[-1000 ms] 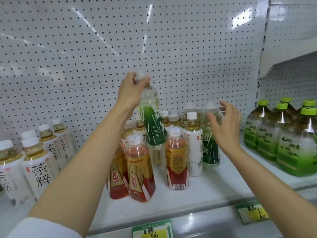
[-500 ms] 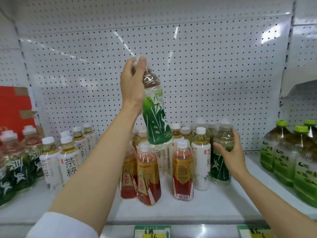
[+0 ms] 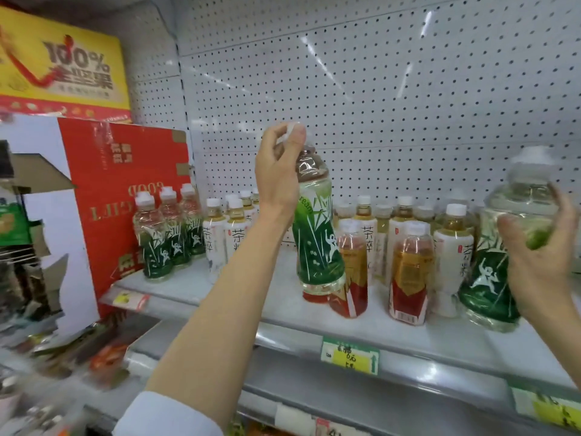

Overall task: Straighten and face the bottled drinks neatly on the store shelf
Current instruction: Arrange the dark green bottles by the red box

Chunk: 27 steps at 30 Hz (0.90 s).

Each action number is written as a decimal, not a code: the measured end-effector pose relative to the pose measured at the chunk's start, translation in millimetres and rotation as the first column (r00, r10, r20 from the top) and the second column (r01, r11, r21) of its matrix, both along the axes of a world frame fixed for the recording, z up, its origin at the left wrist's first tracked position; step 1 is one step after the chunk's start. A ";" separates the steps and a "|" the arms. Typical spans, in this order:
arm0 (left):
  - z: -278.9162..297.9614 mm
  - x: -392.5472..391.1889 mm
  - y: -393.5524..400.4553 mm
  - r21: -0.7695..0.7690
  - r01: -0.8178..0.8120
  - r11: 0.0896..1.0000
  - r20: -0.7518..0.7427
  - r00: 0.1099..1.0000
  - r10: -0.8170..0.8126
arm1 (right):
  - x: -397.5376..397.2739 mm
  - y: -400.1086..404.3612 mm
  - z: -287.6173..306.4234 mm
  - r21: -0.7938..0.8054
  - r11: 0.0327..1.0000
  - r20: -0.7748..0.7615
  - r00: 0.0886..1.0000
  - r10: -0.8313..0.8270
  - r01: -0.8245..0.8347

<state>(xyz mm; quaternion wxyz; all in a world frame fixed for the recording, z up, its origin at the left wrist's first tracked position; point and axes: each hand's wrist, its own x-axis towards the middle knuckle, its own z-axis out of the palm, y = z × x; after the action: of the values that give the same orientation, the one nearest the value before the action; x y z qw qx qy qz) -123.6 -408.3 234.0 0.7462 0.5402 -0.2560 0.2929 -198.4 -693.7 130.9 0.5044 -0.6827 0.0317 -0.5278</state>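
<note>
My left hand point(image 3: 278, 171) pinches the white cap of a green-labelled bottle point(image 3: 316, 243) and holds it in the air above the white shelf point(image 3: 220, 297). At the far right my right hand point(image 3: 542, 253) grips a second green-labelled bottle point(image 3: 493, 278), lifted and blurred. Between them stand red-and-gold bottles point(image 3: 408, 275) in front and white-labelled tea bottles point(image 3: 452, 247) behind. A row of matching green-labelled bottles point(image 3: 171, 231) stands at the shelf's left end, with more white-labelled tea bottles point(image 3: 220, 237) beside it.
A red carton point(image 3: 125, 196) stands against the shelf's left end, with a yellow box point(image 3: 63, 64) above it. Perforated white backboard point(image 3: 377, 89) closes the rear. Price tags point(image 3: 350, 357) hang on the shelf's front rail. Blurred goods lie on lower shelves at the left.
The view has swung left and moved closer. My left hand has carried its bottle leftward, clear of the group. My right hand has gripped the second green bottle and lifted it off the shelf.
</note>
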 end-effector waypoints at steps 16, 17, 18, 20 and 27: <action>-75.2 31.8 232.8 0.123 -0.248 0.961 -0.028 0.967 0.253 | 55.6 306.6 -40.4 0.069 0.883 -0.130 0.874 0.469 -0.464; -79.2 34.2 243.9 0.138 -0.250 0.958 -0.024 0.966 0.256 | 62.3 322.6 -42.3 0.082 0.871 -0.130 0.862 0.490 -0.484; -82.9 37.5 254.5 0.153 -0.255 0.955 -0.025 0.965 0.262 | 69.1 336.6 -44.1 0.092 0.856 -0.131 0.846 0.517 -0.509; -89.3 42.2 273.0 0.169 -0.264 0.950 -0.032 0.961 0.273 | 82.9 361.2 -46.1 0.095 0.829 -0.132 0.819 0.559 -0.551; -99.0 64.5 322.5 0.159 -0.334 0.929 -0.058 0.936 0.346 | 135.0 422.6 -45.5 0.060 0.767 -0.158 0.753 0.639 -0.639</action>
<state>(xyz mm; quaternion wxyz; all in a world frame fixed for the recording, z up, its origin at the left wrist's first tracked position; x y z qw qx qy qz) -59.1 -85.8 134.9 0.6525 0.6419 -0.1473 0.3748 -63.4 -271.1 85.4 0.6504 -0.6941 -0.1599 -0.2638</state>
